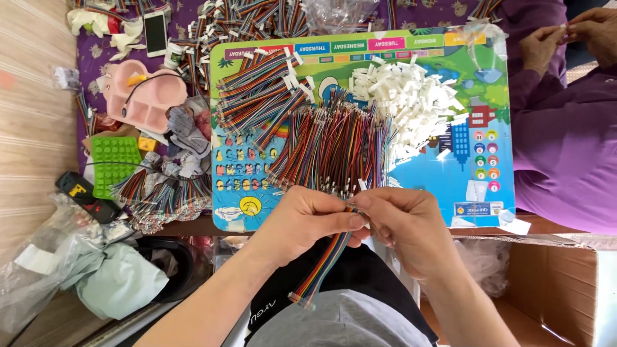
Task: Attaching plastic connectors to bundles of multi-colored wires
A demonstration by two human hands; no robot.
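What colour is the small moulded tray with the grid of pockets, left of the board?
Bright green; the moulded tray shows clearly in the head view.

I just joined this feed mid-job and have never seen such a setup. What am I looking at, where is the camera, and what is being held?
No machine here: a person works with bare hands, and the single picture comes from a camera on their head, looking down. The left hand and right hand together pinch one end of a rainbow ribbon cable, which hangs toward their lap. In front lies a colourful board bearing a pile of loose wires, a heap of white plastic connectors and finished cable bundles. Another person's hands work at top right.
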